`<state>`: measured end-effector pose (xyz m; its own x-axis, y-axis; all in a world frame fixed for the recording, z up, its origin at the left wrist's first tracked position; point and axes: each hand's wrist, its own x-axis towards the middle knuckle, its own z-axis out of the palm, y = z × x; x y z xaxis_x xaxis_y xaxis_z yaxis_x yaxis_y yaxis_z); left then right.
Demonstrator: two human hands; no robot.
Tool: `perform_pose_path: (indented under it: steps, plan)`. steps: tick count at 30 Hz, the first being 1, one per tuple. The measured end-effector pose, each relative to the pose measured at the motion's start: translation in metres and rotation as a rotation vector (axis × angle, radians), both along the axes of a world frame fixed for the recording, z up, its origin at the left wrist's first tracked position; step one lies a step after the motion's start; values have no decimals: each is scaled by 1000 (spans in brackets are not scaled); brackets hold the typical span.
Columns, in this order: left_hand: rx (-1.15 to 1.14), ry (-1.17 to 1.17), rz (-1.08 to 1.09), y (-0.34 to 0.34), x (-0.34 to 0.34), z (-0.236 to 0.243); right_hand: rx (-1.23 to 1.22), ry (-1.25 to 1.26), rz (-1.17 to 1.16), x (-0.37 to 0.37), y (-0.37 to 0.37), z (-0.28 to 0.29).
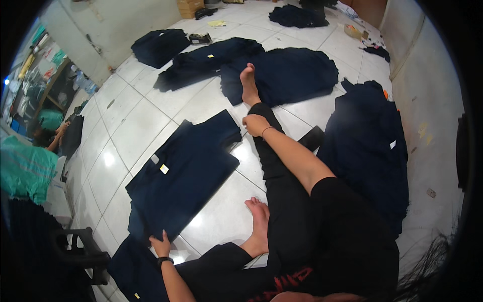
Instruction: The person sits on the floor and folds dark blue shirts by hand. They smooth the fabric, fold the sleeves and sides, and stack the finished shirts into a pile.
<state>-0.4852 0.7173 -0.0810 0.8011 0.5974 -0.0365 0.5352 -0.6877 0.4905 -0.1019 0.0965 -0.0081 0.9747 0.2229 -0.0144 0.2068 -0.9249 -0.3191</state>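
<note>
A dark navy short-sleeved shirt (pixel 188 168) lies spread on the tiled floor in front of me, with a pale label and a small tag on its left side. My left hand (pixel 161 245), thumb and forefinger apart, touches the shirt's near lower corner. Beside it another navy garment (pixel 136 269) lies partly under my forearm. My right hand (pixel 255 125) is closed above my outstretched shin, close to the shirt's far sleeve. Whatever those curled fingers may hold is hidden.
Stacks of navy garments lie ahead (pixel 292 73), farther left (pixel 161 46) and along the right wall (pixel 370 151). A black plastic stool (pixel 85 251) stands at lower left, near a green bag (pixel 29 166). Another person's hands (pixel 63 132) hold dark cloth at the left.
</note>
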Motion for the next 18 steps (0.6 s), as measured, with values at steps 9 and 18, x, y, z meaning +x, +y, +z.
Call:
perform_pose_path:
  steps: [9,18]
  plan:
    - [-15,187,-46,9,-9,16,-142,-94,57,-16,42,-33]
    - [-35,233,-54,-2,-3,26,-27,-157,-3,-26,24,-27]
